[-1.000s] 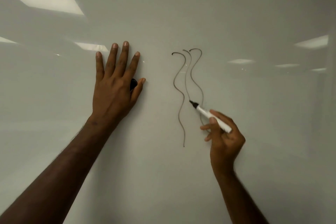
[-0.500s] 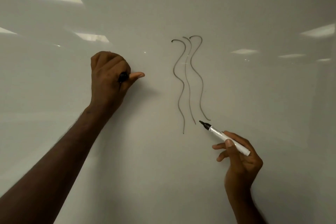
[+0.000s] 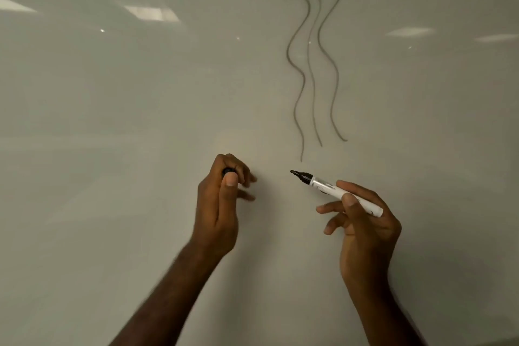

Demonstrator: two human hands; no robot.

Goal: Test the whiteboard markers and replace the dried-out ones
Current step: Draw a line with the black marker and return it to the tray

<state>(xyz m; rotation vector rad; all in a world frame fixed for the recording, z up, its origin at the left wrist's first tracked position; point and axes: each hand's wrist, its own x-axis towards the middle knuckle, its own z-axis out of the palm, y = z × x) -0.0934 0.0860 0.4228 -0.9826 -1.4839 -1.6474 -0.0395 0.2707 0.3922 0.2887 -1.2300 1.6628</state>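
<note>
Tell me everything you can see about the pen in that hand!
The marker has a white barrel, seemingly plastic, with small dark print, a black collar and a dark chisel tip. It is uncapped. The right hand grips its rear half; it lies tilted, tip pointing up-left, just below the wavy lines on the whiteboard, not touching them.

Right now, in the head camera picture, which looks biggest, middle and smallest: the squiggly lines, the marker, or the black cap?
1. squiggly lines, tallest by far.
2. marker, in the right hand.
3. black cap, mostly hidden in the left hand, so unsure.
</note>
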